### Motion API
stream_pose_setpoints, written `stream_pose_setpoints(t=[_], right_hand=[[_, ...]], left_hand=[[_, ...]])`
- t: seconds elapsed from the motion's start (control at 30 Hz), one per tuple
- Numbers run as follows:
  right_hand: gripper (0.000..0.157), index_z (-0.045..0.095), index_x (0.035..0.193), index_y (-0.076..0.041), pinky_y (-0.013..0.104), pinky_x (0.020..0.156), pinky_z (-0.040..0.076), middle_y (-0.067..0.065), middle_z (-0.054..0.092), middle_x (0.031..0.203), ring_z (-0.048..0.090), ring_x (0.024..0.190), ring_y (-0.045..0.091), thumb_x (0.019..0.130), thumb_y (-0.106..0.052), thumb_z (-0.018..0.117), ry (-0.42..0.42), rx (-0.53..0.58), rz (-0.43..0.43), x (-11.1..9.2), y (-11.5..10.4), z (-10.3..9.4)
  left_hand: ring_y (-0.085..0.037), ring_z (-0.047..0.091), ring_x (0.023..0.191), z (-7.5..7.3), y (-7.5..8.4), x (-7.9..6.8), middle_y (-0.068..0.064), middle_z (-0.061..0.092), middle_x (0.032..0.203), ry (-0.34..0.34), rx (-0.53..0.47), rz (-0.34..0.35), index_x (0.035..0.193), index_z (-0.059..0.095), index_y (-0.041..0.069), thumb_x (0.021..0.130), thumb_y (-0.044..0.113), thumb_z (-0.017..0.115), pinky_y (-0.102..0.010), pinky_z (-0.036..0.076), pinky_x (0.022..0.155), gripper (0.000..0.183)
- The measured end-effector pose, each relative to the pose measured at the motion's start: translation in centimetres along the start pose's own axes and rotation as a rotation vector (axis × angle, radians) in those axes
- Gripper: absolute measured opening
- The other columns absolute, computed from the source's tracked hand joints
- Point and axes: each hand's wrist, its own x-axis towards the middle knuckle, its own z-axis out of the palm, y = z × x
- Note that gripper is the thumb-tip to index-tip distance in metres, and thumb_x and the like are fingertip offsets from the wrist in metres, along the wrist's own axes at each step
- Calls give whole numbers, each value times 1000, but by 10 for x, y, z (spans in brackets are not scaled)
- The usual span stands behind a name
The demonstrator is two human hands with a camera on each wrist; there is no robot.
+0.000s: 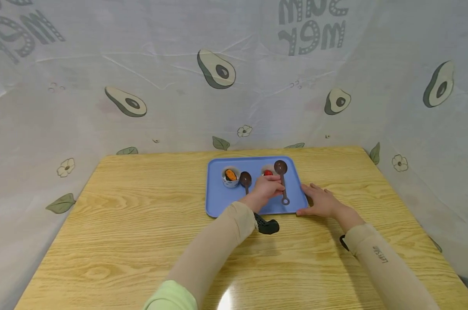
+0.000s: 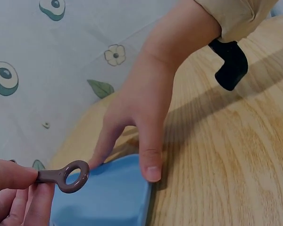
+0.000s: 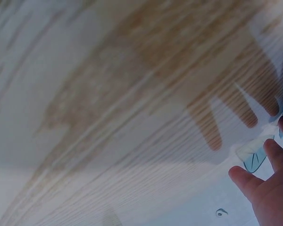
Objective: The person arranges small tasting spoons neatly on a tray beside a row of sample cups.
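My left hand [image 1: 268, 188] pinches the handle of a dark brown spoon [image 1: 281, 167] over the right part of a blue tray [image 1: 224, 200]. Its round bowl points away from me, and the ring at the handle's end [image 2: 76, 177] shows in the left wrist view. My right hand [image 1: 322, 203] rests at the tray's right edge, thumb at the near corner and fingers spread. On the tray, a second brown spoon [image 1: 245, 178] lies beside a small white cup [image 1: 230, 183] holding an orange-and-black piece. Another cup with a red piece [image 1: 268, 172] is partly hidden behind my left hand.
The tray stands near the back of a wood-grain table [image 1: 148, 206]. A pale cloth [image 1: 172, 120] printed with avocados hangs close behind it and along both sides. Dark straps show at both wrists.
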Motion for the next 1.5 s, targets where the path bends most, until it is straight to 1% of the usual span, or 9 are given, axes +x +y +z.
stream_pose_setpoints(t=[0.17, 0.6, 0.83, 0.87, 0.97, 1.17, 1.23, 1.33, 1.5], right_hand=[[103, 25, 147, 0, 72, 103, 17, 25, 34, 146, 22, 136, 48, 74, -59, 68, 1, 5, -5, 1, 1, 2], [101, 25, 147, -1, 72, 101, 18, 26, 37, 144, 23, 135, 49, 75, -56, 69, 13, 6, -11, 2, 5, 5], [102, 26, 146, 0, 72, 102, 18, 25, 37, 144, 24, 135, 49, 74, -57, 70, 12, 12, -11, 2, 4, 4], [102, 26, 146, 0, 72, 102, 18, 25, 38, 144, 24, 135, 49, 74, -57, 70, 12, 13, -11, 2, 4, 4], [102, 26, 146, 0, 73, 101, 19, 25, 38, 143, 24, 135, 50, 74, -57, 70, 14, 10, -15, 2, 4, 4], [101, 26, 146, 1, 73, 101, 19, 25, 38, 144, 24, 135, 49, 74, -56, 70, 17, 7, -9, 1, 3, 4], [101, 26, 146, 0, 72, 101, 18, 25, 37, 144, 24, 135, 48, 75, -55, 70, 16, 10, -2, 1, 3, 4], [100, 26, 146, 0, 72, 101, 19, 25, 37, 144, 24, 136, 48, 75, -55, 70, 16, 7, -1, 1, 2, 4], [100, 27, 146, 0, 72, 101, 19, 25, 38, 144, 25, 135, 48, 74, -55, 71, 18, 1, -8, 1, 2, 3]], left_hand=[[-30, 64, 103, 3, -14, 19, -18, 63, 118, 29, -11, -4, 121, 60, -2, 84, -8, 60, -35, 54, 85, 38], [-28, 66, 98, 12, -27, 31, -16, 65, 112, 6, 31, 34, 121, 60, 0, 83, -7, 61, -37, 55, 84, 39], [-23, 68, 75, 13, -62, 78, -9, 69, 92, -17, 25, 105, 106, 67, 6, 75, -8, 69, -35, 57, 66, 34], [-24, 68, 79, 15, -61, 78, -10, 68, 95, -4, 33, 78, 109, 66, 6, 76, -9, 68, -36, 57, 70, 36], [-25, 68, 75, 21, -92, 122, -10, 67, 93, 30, 50, 85, 108, 65, 4, 75, -11, 66, -37, 57, 66, 37], [-22, 67, 68, 29, -195, 266, -3, 68, 89, 52, 40, 90, 105, 66, 16, 68, -8, 73, -38, 56, 56, 44], [-20, 67, 66, 30, -206, 280, 0, 68, 85, 53, 26, 96, 100, 67, 22, 65, -6, 76, -36, 56, 53, 45], [-19, 67, 64, 31, -198, 267, 0, 68, 83, 71, 29, 92, 98, 67, 21, 64, -8, 75, -34, 55, 51, 45], [-21, 67, 69, 34, -142, 186, -7, 68, 88, 110, 81, 89, 107, 65, 8, 72, -13, 65, -36, 57, 60, 40]])
